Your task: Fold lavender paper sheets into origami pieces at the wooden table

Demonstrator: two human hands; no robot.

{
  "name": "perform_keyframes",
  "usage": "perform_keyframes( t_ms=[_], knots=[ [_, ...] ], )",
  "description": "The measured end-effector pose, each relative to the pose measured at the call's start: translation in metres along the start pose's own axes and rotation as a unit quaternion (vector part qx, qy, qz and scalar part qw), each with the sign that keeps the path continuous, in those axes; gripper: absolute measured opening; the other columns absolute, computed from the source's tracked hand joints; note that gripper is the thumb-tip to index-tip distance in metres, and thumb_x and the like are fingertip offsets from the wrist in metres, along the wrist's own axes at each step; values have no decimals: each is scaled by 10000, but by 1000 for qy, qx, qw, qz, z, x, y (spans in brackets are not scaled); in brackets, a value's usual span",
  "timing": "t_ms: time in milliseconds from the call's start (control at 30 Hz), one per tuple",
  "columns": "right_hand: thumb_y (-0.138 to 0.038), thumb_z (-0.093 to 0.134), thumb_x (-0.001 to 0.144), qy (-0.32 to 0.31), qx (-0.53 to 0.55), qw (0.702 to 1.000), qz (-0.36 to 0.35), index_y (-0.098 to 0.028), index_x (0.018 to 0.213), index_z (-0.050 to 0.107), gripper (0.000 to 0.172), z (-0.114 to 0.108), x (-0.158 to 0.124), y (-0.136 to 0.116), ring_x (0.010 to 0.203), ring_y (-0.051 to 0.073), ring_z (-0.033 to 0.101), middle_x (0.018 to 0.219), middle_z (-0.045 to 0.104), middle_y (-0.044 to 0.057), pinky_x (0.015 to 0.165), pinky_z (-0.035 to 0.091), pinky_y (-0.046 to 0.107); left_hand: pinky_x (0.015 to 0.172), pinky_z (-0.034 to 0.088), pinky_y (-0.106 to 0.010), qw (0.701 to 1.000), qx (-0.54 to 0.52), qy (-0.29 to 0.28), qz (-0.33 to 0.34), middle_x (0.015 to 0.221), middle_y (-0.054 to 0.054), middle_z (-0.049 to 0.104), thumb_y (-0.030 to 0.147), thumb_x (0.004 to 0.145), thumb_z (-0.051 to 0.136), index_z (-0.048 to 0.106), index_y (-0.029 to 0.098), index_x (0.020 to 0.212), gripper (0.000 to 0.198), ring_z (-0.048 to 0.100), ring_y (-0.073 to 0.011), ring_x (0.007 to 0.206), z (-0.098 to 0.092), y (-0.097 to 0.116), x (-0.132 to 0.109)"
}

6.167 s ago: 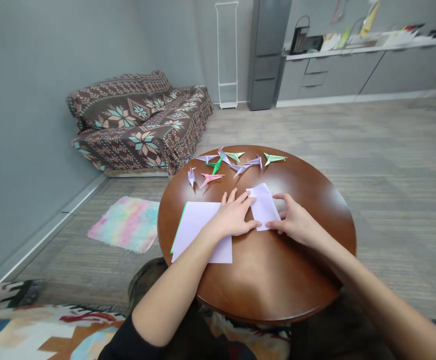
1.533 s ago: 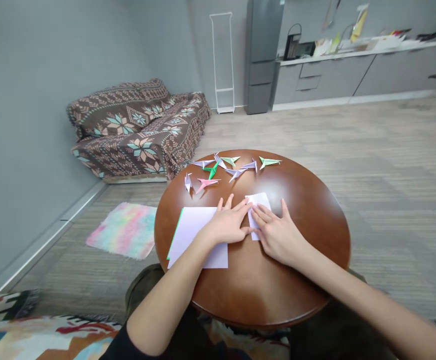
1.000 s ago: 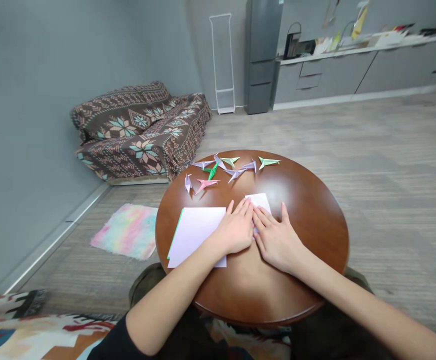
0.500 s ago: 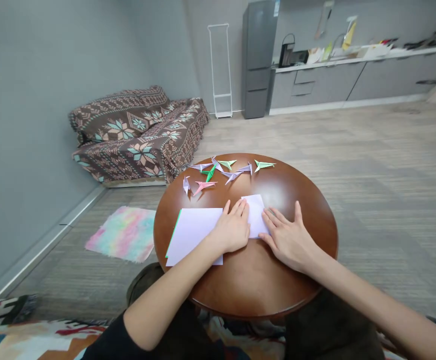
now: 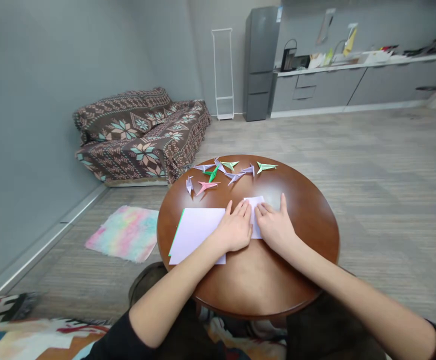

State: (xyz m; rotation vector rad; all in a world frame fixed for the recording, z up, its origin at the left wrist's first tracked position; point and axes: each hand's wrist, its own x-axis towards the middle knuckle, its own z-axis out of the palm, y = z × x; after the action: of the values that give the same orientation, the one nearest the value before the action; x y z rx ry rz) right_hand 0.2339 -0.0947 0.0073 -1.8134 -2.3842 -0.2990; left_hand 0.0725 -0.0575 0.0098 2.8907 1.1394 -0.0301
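A small folded sheet of pale lilac paper [image 5: 255,231] lies flat on the round brown table [image 5: 255,280]. My left hand [image 5: 236,227] rests flat over its left side, fingers stretched out. My right hand [image 5: 276,225] presses on its right side with fingers extended and the thumb side raised away. Between the two hands only a narrow strip of the paper shows. Left of my left hand, and partly under that forearm, is a stack of lilac paper sheets [image 5: 199,230] with a green edge peeking out.
Several folded paper birds stand at the table's far left, among them a pink one [image 5: 206,186], a dark green one [image 5: 212,173] and a light green one [image 5: 266,166]. Beyond are a covered sofa [image 5: 143,135], a fluffy pastel mat [image 5: 124,232] and a grey fridge [image 5: 261,65].
My right hand has slid left across the folded paper, closer to my left hand, and covers more of it. My left hand stays in place on the paper. The view has shifted slightly.
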Motion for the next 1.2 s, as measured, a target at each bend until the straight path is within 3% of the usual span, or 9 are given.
perform_keyframes(
  t_ms=[267, 500, 633, 700, 800, 967, 1200],
  knots=[
    [-205, 384, 1035, 7, -11, 999, 30, -59, 1213, 735, 420, -1, 1, 7, 1230, 392, 615, 1248, 730, 276, 1165, 82, 794, 1290, 134, -596, 1000, -7, -6, -7, 1702, -229, 275, 339, 1026, 232, 278, -9, 1600, 672, 183, -311, 1617, -3, 1, 2],
    [-123, 361, 1009, 9, -20, 998, 63, -51, 1074, 777, 427, 6, 27, 17, 1140, 368, 648, 1099, 759, 261, 1136, 138, 806, 1297, 124, -591, 1000, -2, -9, -6, 1705, -241, 251, 331, 1020, 245, 272, -34, 1597, 683, 184, -316, 1616, -2, 2, 3],
    [-125, 343, 1021, 31, -16, 997, 75, -34, 1140, 756, 440, 14, 27, 21, 1159, 370, 635, 1158, 745, 258, 1143, 138, 795, 1297, 115, -596, 1000, -3, -12, -8, 1713, -231, 232, 330, 1020, 248, 248, -16, 1611, 684, 178, -310, 1618, -2, 1, 3],
    [-151, 337, 1038, 46, -10, 996, 78, -36, 1197, 733, 442, 17, 24, 22, 1218, 389, 603, 1288, 701, 276, 1128, 115, 819, 1301, 111, -588, 1000, -6, -12, -7, 1712, -232, 235, 334, 1020, 255, 250, -17, 1611, 688, 175, -311, 1619, -2, 1, 4],
    [-128, 344, 1033, 55, 7, 997, 52, -77, 1262, 708, 433, 19, 21, 22, 1317, 393, 542, 1481, 591, 261, 1140, 58, 823, 1304, 102, -588, 1000, -10, -10, -8, 1710, -241, 235, 337, 1020, 256, 248, -32, 1608, 695, 172, -317, 1619, -2, 2, 4],
    [-57, 381, 1000, 21, 60, 998, -19, -156, 1180, 741, 414, 19, 20, 27, 1244, 329, 617, 1301, 738, 179, 1177, -6, 801, 1306, 90, -591, 1000, -20, -14, -11, 1720, -233, 204, 331, 1025, 242, 233, -37, 1612, 693, 150, -312, 1624, -2, 3, 3],
    [-123, 352, 1057, -14, 126, 992, -28, -261, 1356, 646, 441, 22, 8, 54, 1403, 357, 554, 1492, 631, 123, 1080, 175, 894, 1296, 148, -603, 997, -58, -41, 2, 1729, -216, 175, 364, 1029, 285, 221, -5, 1623, 702, 130, -312, 1628, -5, -6, 4]
  ],
)
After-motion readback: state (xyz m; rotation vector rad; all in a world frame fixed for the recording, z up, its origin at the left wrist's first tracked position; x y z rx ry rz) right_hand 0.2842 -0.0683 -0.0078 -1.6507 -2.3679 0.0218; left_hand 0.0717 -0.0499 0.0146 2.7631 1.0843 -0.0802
